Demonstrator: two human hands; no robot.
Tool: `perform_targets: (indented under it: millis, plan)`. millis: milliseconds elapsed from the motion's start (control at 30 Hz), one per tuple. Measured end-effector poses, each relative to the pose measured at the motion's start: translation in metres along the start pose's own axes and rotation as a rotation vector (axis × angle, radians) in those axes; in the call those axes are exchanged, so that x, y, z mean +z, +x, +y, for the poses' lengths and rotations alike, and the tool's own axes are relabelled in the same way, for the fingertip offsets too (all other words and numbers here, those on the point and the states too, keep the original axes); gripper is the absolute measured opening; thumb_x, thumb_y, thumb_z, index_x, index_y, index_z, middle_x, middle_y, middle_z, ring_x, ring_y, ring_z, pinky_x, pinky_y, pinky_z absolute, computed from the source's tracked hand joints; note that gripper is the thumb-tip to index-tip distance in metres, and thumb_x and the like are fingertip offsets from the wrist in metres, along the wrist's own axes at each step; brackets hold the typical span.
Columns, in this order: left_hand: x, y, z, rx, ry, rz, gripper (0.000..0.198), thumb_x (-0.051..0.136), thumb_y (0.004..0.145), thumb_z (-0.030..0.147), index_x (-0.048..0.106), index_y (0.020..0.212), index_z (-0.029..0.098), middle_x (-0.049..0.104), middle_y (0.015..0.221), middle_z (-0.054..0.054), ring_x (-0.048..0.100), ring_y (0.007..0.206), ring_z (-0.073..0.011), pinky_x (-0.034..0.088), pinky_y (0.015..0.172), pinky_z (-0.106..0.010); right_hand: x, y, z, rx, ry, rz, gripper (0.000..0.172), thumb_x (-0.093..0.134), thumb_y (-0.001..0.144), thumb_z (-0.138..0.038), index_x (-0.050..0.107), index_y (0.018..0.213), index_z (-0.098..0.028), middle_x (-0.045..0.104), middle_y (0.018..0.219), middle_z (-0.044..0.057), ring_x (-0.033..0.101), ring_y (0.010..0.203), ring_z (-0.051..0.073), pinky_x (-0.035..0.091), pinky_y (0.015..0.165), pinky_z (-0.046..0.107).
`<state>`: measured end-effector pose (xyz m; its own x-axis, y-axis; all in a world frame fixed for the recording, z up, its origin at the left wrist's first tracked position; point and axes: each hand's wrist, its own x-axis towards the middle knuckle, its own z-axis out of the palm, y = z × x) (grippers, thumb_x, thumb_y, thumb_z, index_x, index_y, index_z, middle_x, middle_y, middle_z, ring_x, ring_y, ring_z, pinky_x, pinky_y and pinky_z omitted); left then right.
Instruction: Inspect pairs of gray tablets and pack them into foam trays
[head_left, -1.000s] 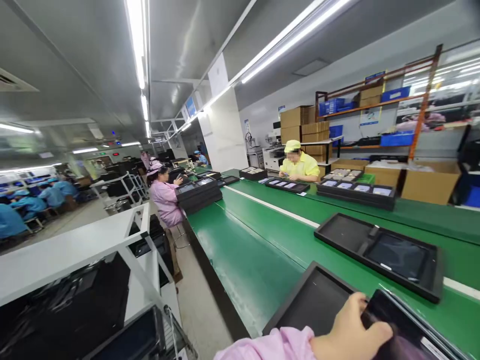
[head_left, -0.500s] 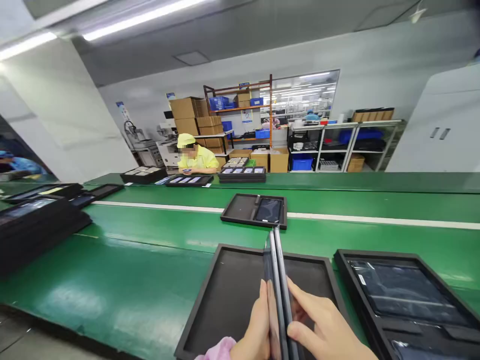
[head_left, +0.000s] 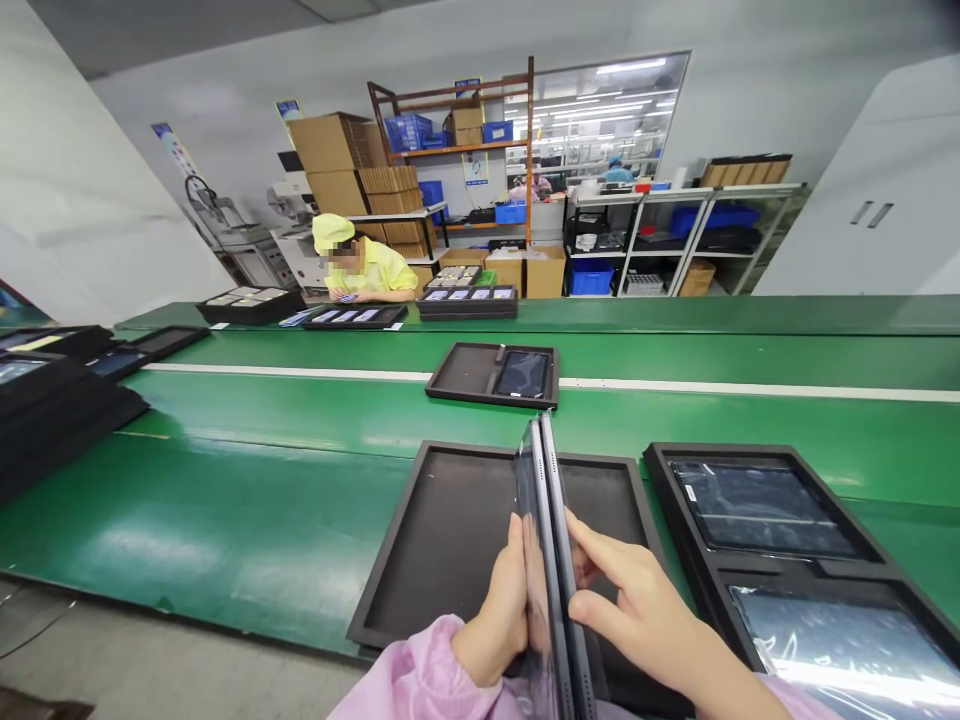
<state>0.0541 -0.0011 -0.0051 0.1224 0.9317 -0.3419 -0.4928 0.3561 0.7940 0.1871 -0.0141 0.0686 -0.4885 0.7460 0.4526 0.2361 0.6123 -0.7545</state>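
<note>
Two tablets [head_left: 550,540] stand on edge face against face between my hands, their thin grey sides turned up toward me. My left hand [head_left: 504,590] presses flat along the left tablet, whose glossy outer face has clear film on it. On the other side my right hand [head_left: 630,600] grips the right tablet, thumb on its edge and fingers against its outer face. Beneath them lies a shallow black tray [head_left: 442,540] with a raised rim. Part of that tray is hidden by the tablets and my hands.
To the right, a black foam tray [head_left: 806,570] holds two film-covered tablets. Farther off, another tray [head_left: 465,370] holds one tablet on the green bench [head_left: 247,480]. Stacked black trays [head_left: 60,430] stand at left. Across the bench a person in yellow [head_left: 367,265] leans over trays.
My view has tilted down, so the bench and trays sit higher in the picture. Both hands still hold the two tablets together over the tray, in nearly the same pose.
</note>
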Motion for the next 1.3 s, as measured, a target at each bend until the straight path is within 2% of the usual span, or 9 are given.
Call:
perform_targets:
  millis: [233, 367, 500, 600, 700, 800, 933, 1100, 1300]
  plan:
    - [0.001, -0.005, 0.005, -0.038, 0.027, 0.131, 0.057, 0.048, 0.072, 0.069, 0.065, 0.075, 0.015, 0.061, 0.057, -0.002, 0.060, 0.066, -0.0195, 0.047, 0.067, -0.031, -0.009, -0.004, 0.005, 0.038, -0.024, -0.032, 0.057, 0.026, 0.095, -0.048, 0.043, 0.135, -0.012, 0.066, 0.079, 0.008, 0.063, 0.071, 0.020, 0.054, 0.065, 0.030]
    - [0.004, -0.008, 0.010, -0.151, 0.121, 0.264, 0.056, 0.044, 0.078, 0.065, 0.067, 0.083, 0.015, 0.066, 0.064, -0.002, 0.062, 0.070, -0.0181, 0.046, 0.073, -0.029, -0.017, 0.001, 0.018, -0.060, -0.350, 0.087, 0.042, 0.030, 0.095, -0.025, 0.046, 0.132, -0.014, 0.066, 0.101, 0.013, 0.064, 0.089, 0.022, 0.056, 0.075, 0.035]
    - [0.000, -0.009, 0.020, -0.194, 0.331, 0.124, 0.052, 0.044, 0.079, 0.063, 0.068, 0.080, 0.017, 0.068, 0.066, -0.002, 0.062, 0.069, -0.0195, 0.045, 0.077, -0.032, -0.036, 0.007, 0.028, -0.402, -0.848, 0.143, 0.033, 0.042, 0.086, -0.010, 0.060, 0.112, -0.019, 0.058, 0.121, 0.014, 0.046, 0.121, 0.031, 0.038, 0.098, 0.058]
    - [-0.010, -0.006, 0.036, -0.209, 0.549, -0.011, 0.049, 0.052, 0.073, 0.064, 0.066, 0.061, 0.019, 0.062, 0.050, -0.001, 0.058, 0.054, -0.0202, 0.046, 0.066, -0.034, -0.058, 0.000, 0.032, -0.527, -0.866, 0.004, 0.023, 0.043, 0.088, -0.010, 0.063, 0.094, -0.019, 0.068, 0.100, 0.009, 0.057, 0.107, 0.025, 0.035, 0.103, 0.053]
    - [-0.023, -0.001, 0.057, -0.183, 0.558, -0.130, 0.058, 0.048, 0.071, 0.070, 0.059, 0.044, 0.019, 0.050, 0.036, -0.002, 0.049, 0.039, -0.0185, 0.044, 0.053, -0.035, -0.073, -0.010, 0.037, -0.317, -0.687, 0.103, 0.015, 0.054, 0.087, -0.032, 0.063, 0.087, -0.020, 0.069, 0.084, 0.007, 0.065, 0.081, 0.021, 0.053, 0.083, 0.038]
    - [-0.026, 0.003, 0.071, -0.057, 0.412, -0.284, 0.061, 0.042, 0.072, 0.072, 0.067, 0.060, 0.018, 0.061, 0.047, -0.006, 0.060, 0.051, -0.0234, 0.049, 0.062, -0.040, -0.068, -0.011, 0.039, 0.102, -0.431, 0.311, 0.022, 0.066, 0.075, -0.040, 0.063, 0.085, -0.021, 0.069, 0.077, 0.006, 0.066, 0.070, 0.023, 0.054, 0.060, 0.032]
    - [-0.011, -0.003, 0.068, 0.150, 0.170, -0.410, 0.046, 0.072, 0.060, 0.053, 0.069, 0.092, 0.019, 0.071, 0.095, -0.009, 0.062, 0.099, -0.0282, 0.043, 0.094, -0.044, -0.045, 0.005, 0.043, 0.503, 0.042, 0.412, 0.038, 0.061, 0.074, -0.045, 0.060, 0.099, -0.017, 0.070, 0.097, 0.009, 0.065, 0.089, 0.027, 0.053, 0.076, 0.036]
    - [0.000, -0.021, 0.052, 0.047, -0.088, -0.326, 0.043, 0.073, 0.056, 0.019, 0.067, 0.098, 0.015, 0.071, 0.099, -0.011, 0.064, 0.093, -0.0308, 0.046, 0.090, -0.047, -0.034, 0.014, 0.050, 0.559, 0.276, 0.369, 0.047, 0.043, 0.082, -0.057, 0.058, 0.103, -0.018, 0.064, 0.108, 0.010, 0.058, 0.104, 0.026, 0.046, 0.087, 0.036]
    - [-0.003, -0.036, 0.052, 0.005, -0.093, -0.245, 0.044, 0.073, 0.054, 0.017, 0.067, 0.097, 0.015, 0.072, 0.092, -0.011, 0.066, 0.088, -0.0304, 0.046, 0.087, -0.046, -0.046, 0.007, 0.063, 0.525, 0.023, 0.287, 0.036, 0.052, 0.076, -0.049, 0.036, 0.059, -0.022, 0.037, 0.055, -0.005, 0.039, 0.053, 0.013, 0.033, 0.052, 0.026]
